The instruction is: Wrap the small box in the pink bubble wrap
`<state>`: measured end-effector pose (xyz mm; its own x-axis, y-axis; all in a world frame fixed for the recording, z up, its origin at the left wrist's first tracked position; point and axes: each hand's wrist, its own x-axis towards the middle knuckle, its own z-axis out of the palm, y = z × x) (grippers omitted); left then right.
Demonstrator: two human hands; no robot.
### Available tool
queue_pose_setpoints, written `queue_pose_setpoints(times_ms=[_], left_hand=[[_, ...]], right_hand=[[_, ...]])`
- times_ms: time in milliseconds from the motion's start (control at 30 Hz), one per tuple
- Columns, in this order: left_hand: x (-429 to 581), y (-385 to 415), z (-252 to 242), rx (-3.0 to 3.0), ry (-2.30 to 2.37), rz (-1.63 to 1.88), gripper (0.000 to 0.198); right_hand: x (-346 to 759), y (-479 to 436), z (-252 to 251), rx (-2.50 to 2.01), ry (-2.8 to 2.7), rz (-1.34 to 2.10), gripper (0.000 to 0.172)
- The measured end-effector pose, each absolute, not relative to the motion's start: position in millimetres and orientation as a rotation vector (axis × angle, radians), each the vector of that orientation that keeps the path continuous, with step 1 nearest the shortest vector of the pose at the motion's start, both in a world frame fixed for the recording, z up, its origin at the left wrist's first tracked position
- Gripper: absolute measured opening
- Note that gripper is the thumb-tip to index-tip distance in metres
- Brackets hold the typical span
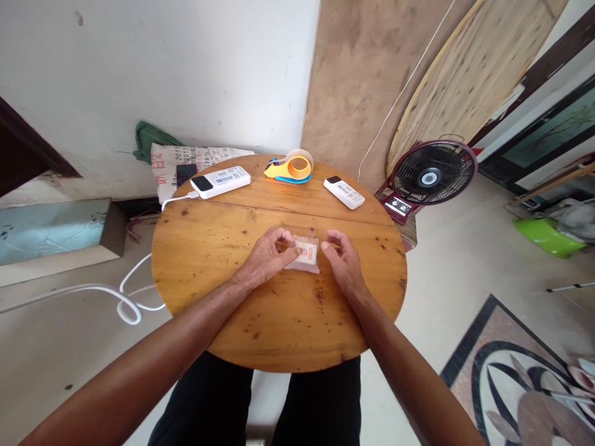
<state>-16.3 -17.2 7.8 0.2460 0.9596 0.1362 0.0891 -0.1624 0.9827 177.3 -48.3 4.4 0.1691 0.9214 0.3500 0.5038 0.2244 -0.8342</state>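
A small flat packet [307, 253] in clear, crinkled wrap, with a white face and red print, lies near the middle of the round wooden table [279, 328]. My left hand [272, 254] has it by the left side, the thumb on its top face and the index finger curled at its upper left corner. Just off the packet's right edge is my right hand [344, 257], its fingers bent and apart from the thumb, nothing in it. What exactly is inside the wrap is too small to make out.
Toward the table's far edge sit a yellow-and-blue tape dispenser [289, 167], a white power bank [223, 181] with a cable plugged in, and a second white power bank [344, 192]. A dark red fan [432, 173] stands beyond the right edge. White cable [130, 303] loops at left.
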Motion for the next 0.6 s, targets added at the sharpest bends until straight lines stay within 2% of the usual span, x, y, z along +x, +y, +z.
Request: queue_pose_setpoints(times_ms=[100,200,400,600], left_hand=[[-15,-18,6,1.504,1.009,1.067,0.027],[-14,-19,5,1.508,0.976,1.065,0.026],[-14,-17,-1,1.573,0.974,1.075,0.026],[-12,-13,-7,1.648,1.025,1.093,0.025]], right_hand=[[185,-35,12,-1.456,-1.474,0.737,0.042],[189,-17,21,-1.499,-1.587,0.754,0.042],[185,12,19,-1.463,-1.701,0.754,0.019],[183,2,21,-1.352,-1.652,0.750,0.015]])
